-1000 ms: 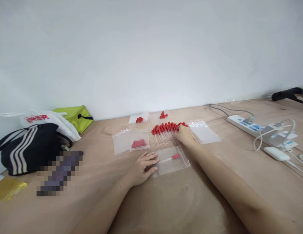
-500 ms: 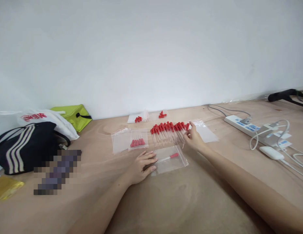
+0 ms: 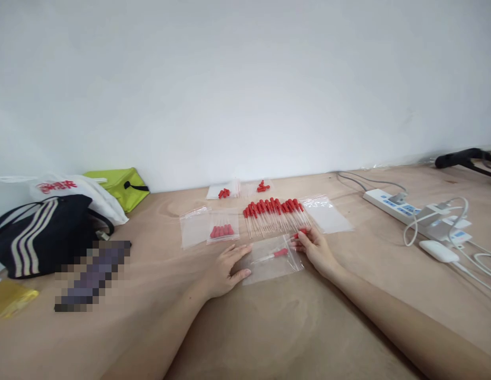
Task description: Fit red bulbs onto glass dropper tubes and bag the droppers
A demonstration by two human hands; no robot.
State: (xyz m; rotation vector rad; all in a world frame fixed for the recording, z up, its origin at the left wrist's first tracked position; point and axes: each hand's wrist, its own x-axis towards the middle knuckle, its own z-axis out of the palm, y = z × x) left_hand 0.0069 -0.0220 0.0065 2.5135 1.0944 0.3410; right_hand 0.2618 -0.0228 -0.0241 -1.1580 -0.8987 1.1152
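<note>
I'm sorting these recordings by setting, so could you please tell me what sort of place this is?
Probably a makeshift work table against a wall, at home or in a workshop: red-ended sticks lie in a row near clear plastic bags, with a power strip to the right.

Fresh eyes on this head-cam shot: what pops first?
Probably the row of red-topped sticks fanned out mid-table, just beyond the hands. Next, the right hand pinching a separate red-topped stick at the right end of a clear zip bag with a single stick inside, the left hand at the bag's left end. The lime-green bag by the wall, far left, also stands out.
</note>
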